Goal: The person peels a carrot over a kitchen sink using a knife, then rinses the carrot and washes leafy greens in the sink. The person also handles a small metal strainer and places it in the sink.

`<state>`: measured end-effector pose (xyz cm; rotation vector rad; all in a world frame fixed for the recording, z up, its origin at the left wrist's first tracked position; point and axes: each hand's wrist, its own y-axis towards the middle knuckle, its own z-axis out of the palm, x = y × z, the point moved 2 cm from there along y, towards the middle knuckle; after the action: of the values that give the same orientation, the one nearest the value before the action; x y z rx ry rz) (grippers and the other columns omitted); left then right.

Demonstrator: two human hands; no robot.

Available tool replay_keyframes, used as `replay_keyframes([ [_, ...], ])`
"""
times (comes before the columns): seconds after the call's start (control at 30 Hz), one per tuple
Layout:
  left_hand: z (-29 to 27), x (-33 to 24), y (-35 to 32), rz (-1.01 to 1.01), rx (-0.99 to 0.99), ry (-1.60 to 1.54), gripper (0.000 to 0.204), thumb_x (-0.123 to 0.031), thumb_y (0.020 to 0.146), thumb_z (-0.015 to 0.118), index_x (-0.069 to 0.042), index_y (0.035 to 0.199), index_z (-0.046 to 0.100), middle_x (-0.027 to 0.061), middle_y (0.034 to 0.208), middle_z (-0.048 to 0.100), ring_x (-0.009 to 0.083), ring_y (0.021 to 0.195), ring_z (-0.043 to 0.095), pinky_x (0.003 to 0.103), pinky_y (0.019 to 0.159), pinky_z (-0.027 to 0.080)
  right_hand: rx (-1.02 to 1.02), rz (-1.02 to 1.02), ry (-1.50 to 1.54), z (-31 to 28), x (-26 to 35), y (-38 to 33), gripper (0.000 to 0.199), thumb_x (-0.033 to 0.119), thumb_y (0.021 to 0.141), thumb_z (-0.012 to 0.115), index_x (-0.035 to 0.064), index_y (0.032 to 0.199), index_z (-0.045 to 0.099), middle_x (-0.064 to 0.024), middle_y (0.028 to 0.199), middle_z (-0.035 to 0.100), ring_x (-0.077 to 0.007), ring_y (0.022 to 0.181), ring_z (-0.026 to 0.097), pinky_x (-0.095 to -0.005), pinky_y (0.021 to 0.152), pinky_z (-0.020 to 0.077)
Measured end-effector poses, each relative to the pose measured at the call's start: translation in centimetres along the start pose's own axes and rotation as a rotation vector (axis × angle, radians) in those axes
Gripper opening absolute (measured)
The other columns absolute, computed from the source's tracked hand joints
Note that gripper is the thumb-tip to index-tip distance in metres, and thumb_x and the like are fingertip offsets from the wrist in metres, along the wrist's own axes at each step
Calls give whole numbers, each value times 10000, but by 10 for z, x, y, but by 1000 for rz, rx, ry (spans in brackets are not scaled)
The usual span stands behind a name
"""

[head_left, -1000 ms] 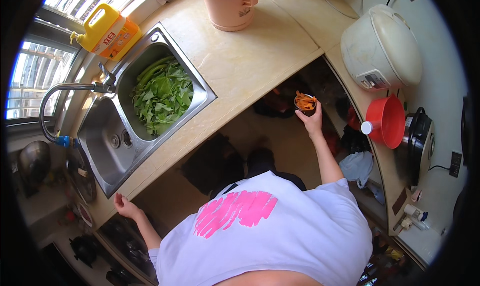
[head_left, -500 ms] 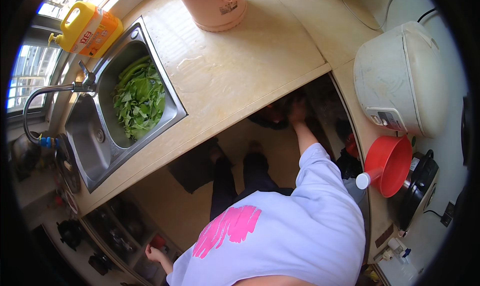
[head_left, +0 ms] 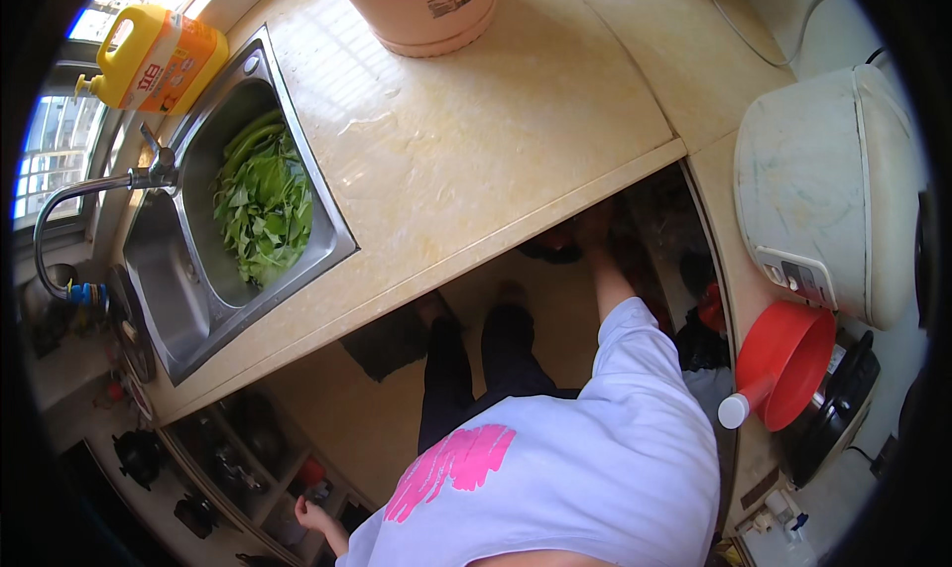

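My right hand (head_left: 593, 224) reaches into the dark space below the counter edge, beside a dark rounded object (head_left: 551, 252) with a reddish patch. Shadow and the counter edge hide most of its fingers, so what it touches or holds cannot be made out. My left hand (head_left: 309, 512) hangs at the lower left with loosely curled fingers and nothing visible in it. Nearest to it are open shelves (head_left: 260, 468) with dark and metal kitchen items and a small red object (head_left: 311, 471).
Leafy greens (head_left: 266, 210) lie in the steel sink (head_left: 332, 230), beside a yellow soap bottle (head_left: 164, 61). A pink bucket (head_left: 421, 12) stands on the counter (head_left: 466, 141). To the right are a white rice cooker (head_left: 813, 190), a red pot (head_left: 793, 369) and a black appliance (head_left: 838, 398).
My right hand has gone farther under the counter and shows less. The view has shifted slightly, with the rice cooker and red pot farther right and lower. My left hand stays low at the left.
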<state>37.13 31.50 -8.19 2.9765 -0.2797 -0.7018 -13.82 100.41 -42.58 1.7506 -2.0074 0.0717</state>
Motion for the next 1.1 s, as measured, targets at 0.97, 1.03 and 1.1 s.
replay_keyframes([
  [0.97, 71, -58, -11, 45, 116, 11, 136, 16, 797, 588, -7, 928, 614, 65, 879, 637, 168, 820, 578, 285, 780, 462, 45, 434, 349, 47, 14, -7, 770, 270, 737, 726, 2, 1338, 327, -243, 1347, 363, -372, 1225, 358, -448, 1033, 302],
  [1.03, 66, -56, -9, 60, 114, 64, 140, 16, 798, 583, -10, 932, 615, 67, 880, 639, 165, 827, 581, 283, 775, 464, 41, 432, 345, 44, 17, -2, 778, 267, 736, 731, 1, 1342, 321, -238, 1353, 361, -361, 1233, 356, -441, 1038, 302],
  [1.1, 62, -53, -10, 72, 120, 60, 144, 6, 806, 584, -19, 945, 616, 70, 889, 644, 163, 826, 590, 284, 767, 470, 42, 428, 339, 33, 18, -3, 786, 265, 736, 735, 1, 1347, 316, -233, 1359, 360, -349, 1241, 355, -433, 1043, 302],
])
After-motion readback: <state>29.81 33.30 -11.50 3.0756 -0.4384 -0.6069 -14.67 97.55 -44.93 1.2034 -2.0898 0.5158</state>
